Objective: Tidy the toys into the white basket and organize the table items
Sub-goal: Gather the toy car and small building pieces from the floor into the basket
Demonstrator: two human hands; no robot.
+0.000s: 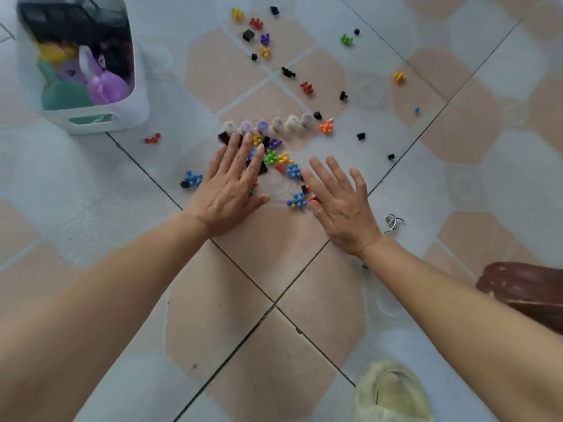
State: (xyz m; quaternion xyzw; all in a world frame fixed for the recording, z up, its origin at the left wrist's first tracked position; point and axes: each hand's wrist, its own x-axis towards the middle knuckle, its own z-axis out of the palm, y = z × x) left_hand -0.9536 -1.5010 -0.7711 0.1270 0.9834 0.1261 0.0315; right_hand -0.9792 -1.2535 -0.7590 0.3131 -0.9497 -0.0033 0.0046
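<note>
A heap of small coloured bead-cluster pieces (275, 158) and black blocks lies on the tiled floor between my hands. My left hand (233, 181) lies flat, fingers spread, over the heap's left side and hides some pieces. My right hand (338, 199) is flat with fingers apart at the heap's right edge, beside a blue piece (297, 201). A row of pale round figures (268, 124) stands just beyond the heap. The white basket (138, 102) sits at the far left, holding purple, green and yellow toys. More pieces (259, 35) lie scattered farther away.
A metal ring puzzle (393, 222) lies right of my right wrist. A dark red wooden object (524, 287) sits at the right edge. A pale yellow slipper (393, 394) is at the bottom. A red piece (152, 138) lies near the basket.
</note>
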